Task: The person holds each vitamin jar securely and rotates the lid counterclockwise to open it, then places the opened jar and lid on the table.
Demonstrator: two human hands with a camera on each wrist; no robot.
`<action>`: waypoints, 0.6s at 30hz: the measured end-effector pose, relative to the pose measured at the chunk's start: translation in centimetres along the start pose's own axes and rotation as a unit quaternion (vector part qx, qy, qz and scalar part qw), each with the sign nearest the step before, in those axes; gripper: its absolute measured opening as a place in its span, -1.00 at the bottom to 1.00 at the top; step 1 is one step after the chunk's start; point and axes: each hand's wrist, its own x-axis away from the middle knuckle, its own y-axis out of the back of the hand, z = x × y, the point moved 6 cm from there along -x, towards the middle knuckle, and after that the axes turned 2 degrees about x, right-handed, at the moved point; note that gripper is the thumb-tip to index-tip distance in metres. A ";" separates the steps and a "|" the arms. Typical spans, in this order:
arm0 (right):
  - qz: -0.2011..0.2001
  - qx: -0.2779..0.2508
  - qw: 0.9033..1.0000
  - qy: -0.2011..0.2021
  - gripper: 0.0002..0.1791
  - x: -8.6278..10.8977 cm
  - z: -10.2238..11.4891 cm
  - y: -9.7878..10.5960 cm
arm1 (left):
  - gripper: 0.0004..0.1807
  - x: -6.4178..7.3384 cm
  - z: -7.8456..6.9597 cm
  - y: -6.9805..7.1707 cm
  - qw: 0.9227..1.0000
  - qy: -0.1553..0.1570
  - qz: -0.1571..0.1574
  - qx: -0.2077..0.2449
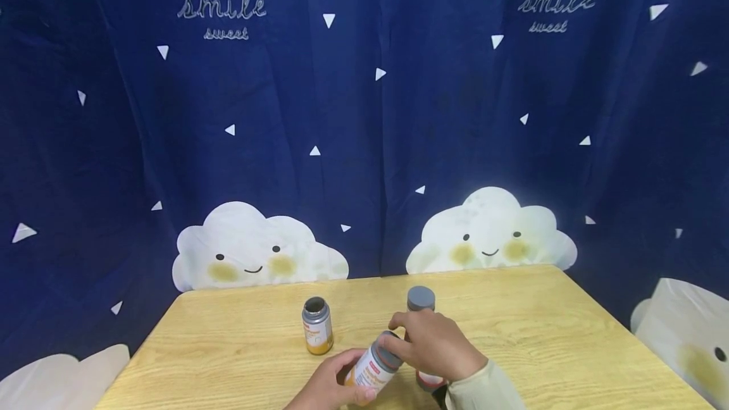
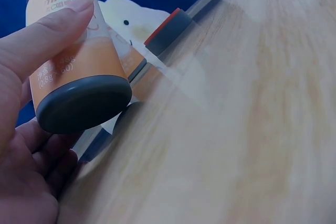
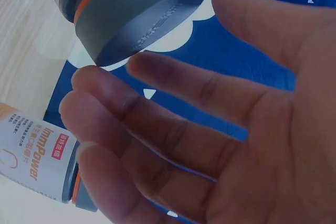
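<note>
My left hand (image 1: pixel 336 381) grips a tilted supplement bottle (image 2: pixel 79 56) with a white and orange label and grey base; its thumb lies across the label. A grey screw cap (image 3: pixel 142 17) with an orange ring sits on that bottle. My right hand (image 1: pixel 435 341) is at this cap, fingers spread and slightly bent; in the right wrist view its thumb and fingertips lie close to the cap's edge, and contact is unclear. Behind the right hand stands a second capped bottle (image 1: pixel 421 297), partly hidden. To the left, an uncapped bottle (image 1: pixel 317 328) stands upright, its dark mouth showing.
A loose grey cap (image 2: pixel 170 32) with a red-orange rim lies rim-up on the wooden table (image 1: pixel 228 340), partly under the right hand in the head view. A dark blue curtain (image 1: pixel 376 112) printed with clouds hangs behind the table's far edge.
</note>
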 end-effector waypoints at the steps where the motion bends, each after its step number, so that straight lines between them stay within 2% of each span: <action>1: -0.008 0.006 1.000 -0.002 -0.66 0.0 0.0 0.0 | -0.45 0.0 0.0 0.0 1.000 0.000 0.000 0.001; 5: -0.018 0.021 1.000 -0.011 -0.67 0.1 -0.1 0.0 | -0.45 0.0 -0.1 -0.1 1.000 -0.002 0.005 0.006; 8: -0.009 0.017 1.000 -0.010 -0.66 0.2 -0.1 -0.2 | -0.46 0.1 -0.2 -0.2 1.000 -0.005 0.008 0.005; 18: -0.001 -0.008 0.999 0.031 -0.77 -0.2 0.5 -0.5 | -0.48 0.1 0.1 -0.1 1.000 -0.001 0.012 0.017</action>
